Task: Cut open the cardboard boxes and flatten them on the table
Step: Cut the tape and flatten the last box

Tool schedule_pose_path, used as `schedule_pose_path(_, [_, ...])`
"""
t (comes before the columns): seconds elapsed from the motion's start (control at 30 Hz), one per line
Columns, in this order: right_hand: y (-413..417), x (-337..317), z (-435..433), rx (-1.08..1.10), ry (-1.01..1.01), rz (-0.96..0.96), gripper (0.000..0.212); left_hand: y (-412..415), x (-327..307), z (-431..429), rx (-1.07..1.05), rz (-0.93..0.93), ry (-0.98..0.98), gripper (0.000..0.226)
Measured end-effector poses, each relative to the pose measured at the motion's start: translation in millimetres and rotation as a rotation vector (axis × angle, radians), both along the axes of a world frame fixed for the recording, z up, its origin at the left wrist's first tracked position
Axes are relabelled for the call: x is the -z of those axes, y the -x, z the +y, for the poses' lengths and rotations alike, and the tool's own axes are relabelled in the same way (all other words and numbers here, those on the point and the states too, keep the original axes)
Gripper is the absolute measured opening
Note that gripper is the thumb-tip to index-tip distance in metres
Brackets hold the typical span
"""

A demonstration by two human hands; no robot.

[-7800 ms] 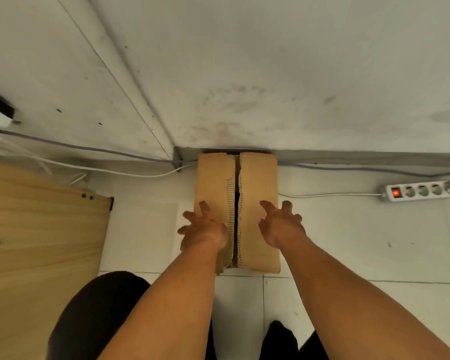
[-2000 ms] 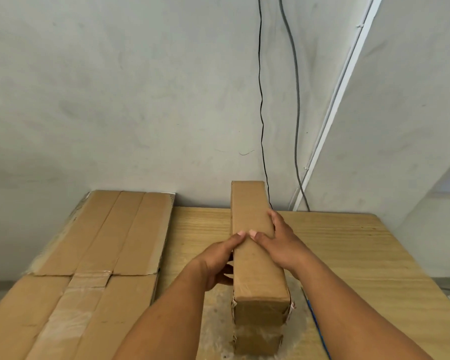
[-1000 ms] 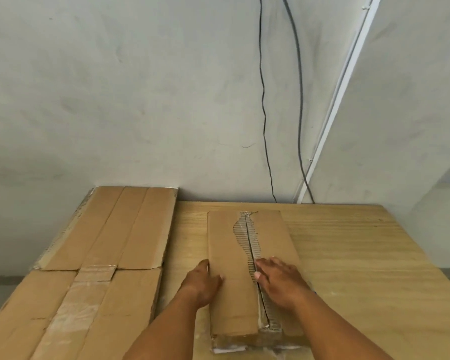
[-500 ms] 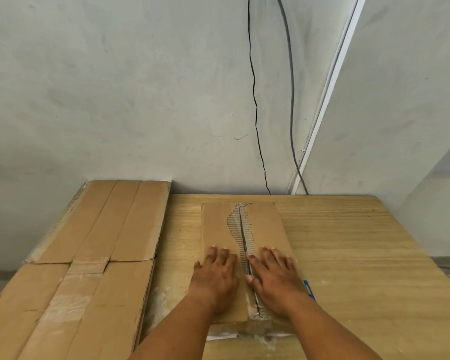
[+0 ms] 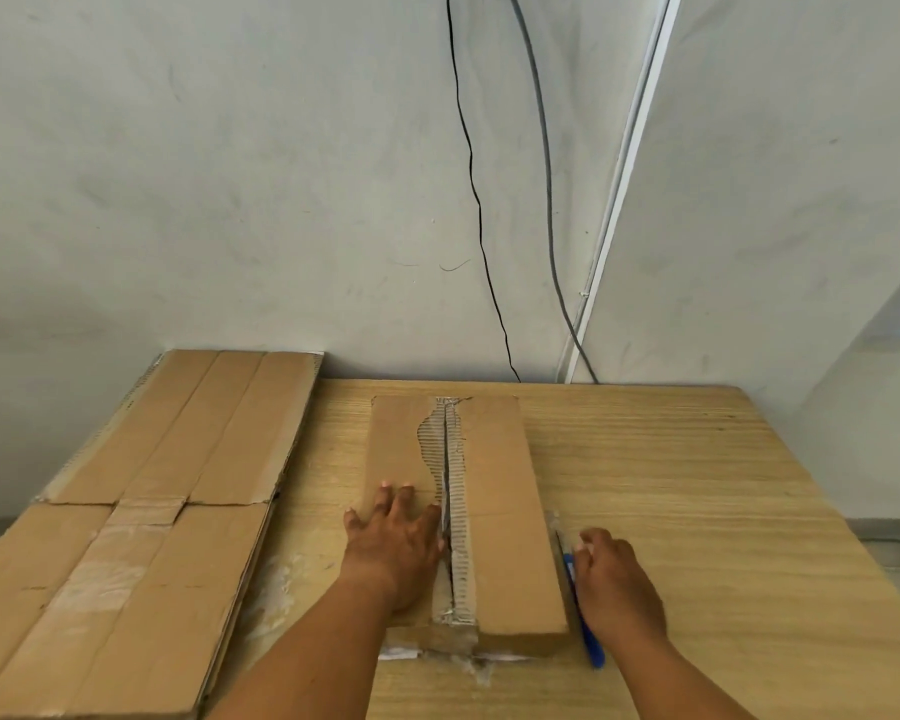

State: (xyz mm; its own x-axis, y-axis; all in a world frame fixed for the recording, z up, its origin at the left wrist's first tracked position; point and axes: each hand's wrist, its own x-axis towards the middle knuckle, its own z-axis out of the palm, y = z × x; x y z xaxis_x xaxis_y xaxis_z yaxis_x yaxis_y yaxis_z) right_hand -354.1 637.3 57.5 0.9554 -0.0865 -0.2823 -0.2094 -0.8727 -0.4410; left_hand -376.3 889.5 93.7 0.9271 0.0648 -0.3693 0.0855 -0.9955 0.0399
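Cardboard box [image 5: 505,511] is lying lengthwise mid-table, and we are pressing our left hand [image 5: 393,548] flat on it, fingers [image 5: 401,504] spread, holding nothing, likely to pin it for cutting. Our right hand [image 5: 617,584] is resting over the blue cutter [image 5: 591,646] just beside the box's right edge; whether its fingers are closing on it we cannot tell. A ragged seam [image 5: 455,485] is exposing corrugated ribs. Flattened cardboard [image 5: 152,511] is lying at the left of the wooden table [image 5: 697,485].

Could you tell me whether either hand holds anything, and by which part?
The left hand presses flat on the box, holding nothing. The right hand curls over the cutter near its far end; a grip cannot be told.
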Motion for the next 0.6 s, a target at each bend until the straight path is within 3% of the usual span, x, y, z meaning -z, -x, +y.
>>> schedule_pose_path(0.03, [1,3,-7,-0.060,0.159,0.134,0.039,1,0,-3,-0.023,-0.012,0.008,0.062])
schedule_pose_path(0.1, [4,9,-14,-0.168,0.295,0.314,0.040,0,0,-7,-0.062,-0.033,0.026,0.071])
schedule_pose_path(0.27, [-4,16,-14,-0.206,0.313,0.304,0.030,-5,-4,-17,-0.036,-0.018,-0.093,0.056])
schedule_pose_path(0.43, [-21,6,-9,-0.009,0.113,0.281,0.037,-29,-15,-10,-0.034,-0.109,-0.070,0.042])
schedule_pose_path(0.6, [-44,-30,14,0.180,-0.096,0.001,0.030,-65,-16,8,0.106,-0.136,-0.058,0.050])
